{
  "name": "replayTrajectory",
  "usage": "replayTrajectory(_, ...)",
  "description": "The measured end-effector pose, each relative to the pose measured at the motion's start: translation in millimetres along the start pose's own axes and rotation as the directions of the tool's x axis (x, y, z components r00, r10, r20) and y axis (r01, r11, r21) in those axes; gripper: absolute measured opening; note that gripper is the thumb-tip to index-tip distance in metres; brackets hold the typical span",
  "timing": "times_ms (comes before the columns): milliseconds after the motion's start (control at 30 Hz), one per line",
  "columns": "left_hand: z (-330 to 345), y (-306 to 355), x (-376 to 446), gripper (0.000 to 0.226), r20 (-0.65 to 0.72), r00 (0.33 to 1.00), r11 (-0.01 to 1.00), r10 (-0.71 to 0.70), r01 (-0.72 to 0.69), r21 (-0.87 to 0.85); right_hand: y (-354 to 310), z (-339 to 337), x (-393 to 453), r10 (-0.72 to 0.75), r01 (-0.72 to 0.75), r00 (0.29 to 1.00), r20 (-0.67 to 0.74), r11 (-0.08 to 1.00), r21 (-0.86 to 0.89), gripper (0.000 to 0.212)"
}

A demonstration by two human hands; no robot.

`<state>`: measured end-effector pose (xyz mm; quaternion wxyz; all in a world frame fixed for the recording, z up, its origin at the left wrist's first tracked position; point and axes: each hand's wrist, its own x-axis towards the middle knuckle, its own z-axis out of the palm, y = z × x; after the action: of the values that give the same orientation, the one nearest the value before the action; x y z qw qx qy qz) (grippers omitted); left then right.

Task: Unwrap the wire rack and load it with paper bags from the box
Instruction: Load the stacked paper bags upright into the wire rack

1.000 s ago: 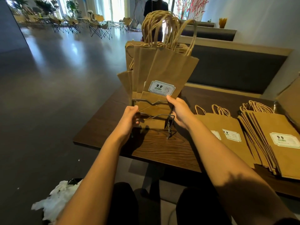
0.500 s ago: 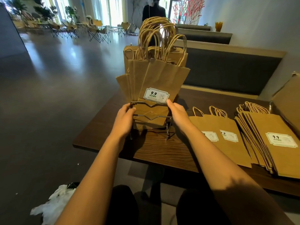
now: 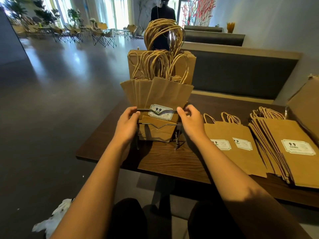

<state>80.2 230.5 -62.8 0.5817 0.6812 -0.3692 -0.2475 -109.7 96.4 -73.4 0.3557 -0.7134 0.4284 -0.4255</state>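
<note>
Both hands grip the rack by the ends of its top wire: the left hand has its fingers curled round the left end, and the right hand pinches the right end between thumb and bent fingers. Between the hands, the rack stands on the table, packed with upright bags whose handles rise above and beyond the knuckles. To the right of the right hand, loose bags lie flat, then a stack, with the box at the far right edge.
</note>
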Motion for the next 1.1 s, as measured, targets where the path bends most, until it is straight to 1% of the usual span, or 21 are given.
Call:
replayTrajectory(67, 3, 1, 0, 0.039, -0.015, 0.998, 0.996, 0.053, -0.052, 0.076, -9, -2, -1, -0.056, 0.056, 0.998, -0.009, 0.998, 0.031, 0.030)
replayTrajectory(167, 4, 1, 1, 0.039, 0.020, 0.997, 0.975, 0.072, -0.074, 0.210, -16, -2, 4, -0.107, 0.104, 0.994, -0.025, 0.990, -0.091, 0.029)
replayTrajectory(267, 3, 9, 6, 0.035, 0.109, 0.994, 0.927, 0.034, -0.072, 0.367, -17, 0, 9, -0.099, 0.096, 0.995, -0.010, 0.981, -0.166, 0.031)
replayTrajectory(333, 1, 11, 12, 0.036, 0.125, 0.992, 0.886, -0.002, -0.056, 0.461, -16, -1, 10, -0.089, 0.092, 0.996, 0.024, 0.978, -0.189, 0.033)
replayTrajectory(367, 1, 11, 13, 0.038, 0.121, 0.993, 0.875, 0.003, -0.061, 0.480, -15, -2, 10, -0.077, 0.085, 0.996, 0.045, 0.977, -0.194, 0.034)
replayTrajectory(500, 5, 11, 10, 0.059, 0.050, 0.998, 0.895, 0.035, -0.054, 0.442, -14, -13, 7, -0.023, 0.043, 0.993, 0.120, 0.986, -0.164, 0.025)
replayTrajectory(567, 11, 14, 2, 0.061, -0.011, 0.997, 0.902, 0.079, -0.067, 0.427, -9, -18, 5, -0.009, 0.024, 0.987, 0.158, 0.995, -0.092, 0.020)
replayTrajectory(600, 15, 15, -1, 0.059, -0.052, 0.991, 0.901, 0.123, -0.090, 0.425, -6, -20, 4, 0.003, 0.007, 0.984, 0.176, 0.998, -0.059, 0.019)
replayTrajectory(700, 27, 22, -15, 0.044, -0.169, 0.952, 0.876, 0.255, -0.153, 0.457, 4, -28, 3, 0.038, -0.035, 0.983, 0.181, 0.999, -0.019, 0.031)
replayTrajectory(800, 38, 30, -24, 0.031, -0.200, 0.931, 0.849, 0.305, -0.170, 0.501, 14, -43, 3, 0.056, -0.053, 0.987, 0.150, 0.998, -0.019, 0.027)
replayTrajectory(933, 57, 37, -34, 0.015, -0.217, 0.911, 0.837, 0.352, -0.202, 0.509, 27, -71, 0, 0.084, -0.081, 0.990, 0.111, 0.996, -0.034, 0.022)
replayTrajectory(1000, 70, 39, -41, 0.011, -0.203, 0.895, 0.826, 0.396, -0.252, 0.503, 36, -83, -1, 0.113, -0.105, 0.989, 0.091, 0.991, -0.088, 0.021)
replayTrajectory(1033, 77, 40, -45, 0.010, -0.184, 0.889, 0.820, 0.420, -0.285, 0.497, 43, -88, -1, 0.139, -0.126, 0.987, 0.085, 0.981, -0.147, 0.023)
replayTrajectory(1100, 93, 41, -53, 0.011, -0.138, 0.869, 0.804, 0.475, -0.365, 0.470, 61, -100, -2, 0.225, -0.191, 0.972, 0.067, 0.924, -0.332, 0.031)
